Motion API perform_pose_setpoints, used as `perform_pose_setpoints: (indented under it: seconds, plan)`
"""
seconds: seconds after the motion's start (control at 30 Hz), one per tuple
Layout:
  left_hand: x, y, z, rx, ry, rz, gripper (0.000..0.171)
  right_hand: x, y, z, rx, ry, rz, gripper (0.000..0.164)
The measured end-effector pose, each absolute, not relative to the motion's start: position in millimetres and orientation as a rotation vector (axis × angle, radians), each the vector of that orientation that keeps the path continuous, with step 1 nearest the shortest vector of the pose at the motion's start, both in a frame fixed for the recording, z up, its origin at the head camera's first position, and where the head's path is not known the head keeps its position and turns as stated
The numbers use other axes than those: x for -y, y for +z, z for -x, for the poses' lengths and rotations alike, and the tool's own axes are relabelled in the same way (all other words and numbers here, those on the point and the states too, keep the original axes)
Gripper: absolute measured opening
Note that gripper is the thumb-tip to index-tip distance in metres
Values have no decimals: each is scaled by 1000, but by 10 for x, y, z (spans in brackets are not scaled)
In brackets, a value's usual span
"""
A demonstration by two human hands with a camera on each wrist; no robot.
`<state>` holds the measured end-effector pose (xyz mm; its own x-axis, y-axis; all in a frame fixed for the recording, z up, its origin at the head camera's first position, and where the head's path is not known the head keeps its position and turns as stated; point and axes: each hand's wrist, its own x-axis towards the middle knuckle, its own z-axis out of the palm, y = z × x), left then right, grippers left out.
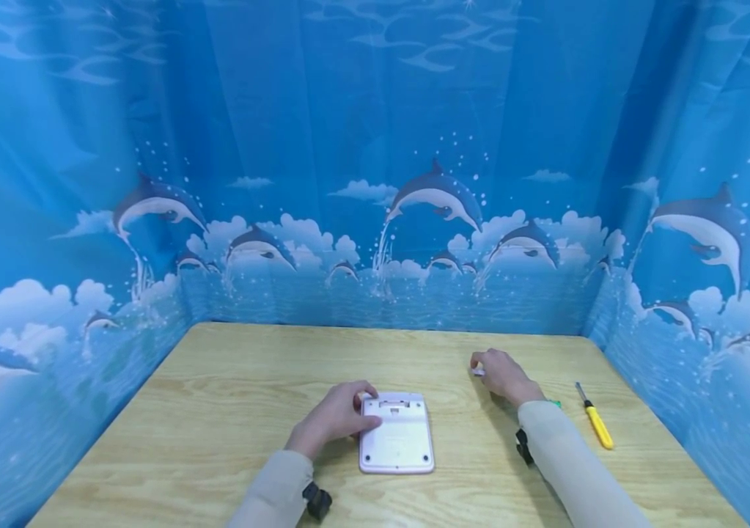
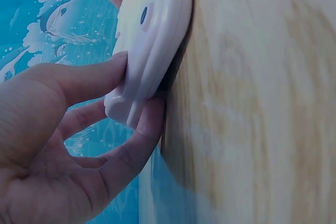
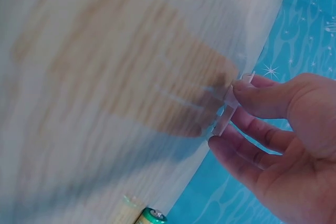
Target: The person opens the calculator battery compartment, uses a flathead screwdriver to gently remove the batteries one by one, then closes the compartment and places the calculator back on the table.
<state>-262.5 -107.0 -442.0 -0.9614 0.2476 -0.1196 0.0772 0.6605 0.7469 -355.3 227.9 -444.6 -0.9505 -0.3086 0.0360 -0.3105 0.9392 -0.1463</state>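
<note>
A white calculator with a pinkish edge (image 1: pixel 396 440) is back side up on the table, its battery slot (image 1: pixel 394 404) uncovered near the far end. My left hand (image 1: pixel 333 418) grips its left side; in the left wrist view the thumb (image 2: pixel 100 80) presses the back and a finger (image 2: pixel 149 121) curls under the edge. Off to the right, my right hand (image 1: pixel 503 375) pinches a small pale plastic battery cover (image 3: pixel 226 119) between thumb and fingers, low over the table. A green-ended battery (image 3: pixel 153 215) lies near that hand, mostly behind the right wrist in the head view.
A screwdriver with a yellow handle (image 1: pixel 599 427) lies at the right of the wooden table (image 1: pixel 249 411), its tip pointing away. Blue dolphin-print curtains (image 1: pixel 361 147) stand around the table's back and sides.
</note>
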Motion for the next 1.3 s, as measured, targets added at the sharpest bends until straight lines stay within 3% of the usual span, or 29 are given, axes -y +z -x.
perform_pose_setpoints:
  seconds: [1.3]
  plan:
    - [1082, -4449, 2637, -2689, 1176, -294, 40, -2103, -4300, 3461, 3123, 345, -590, 23]
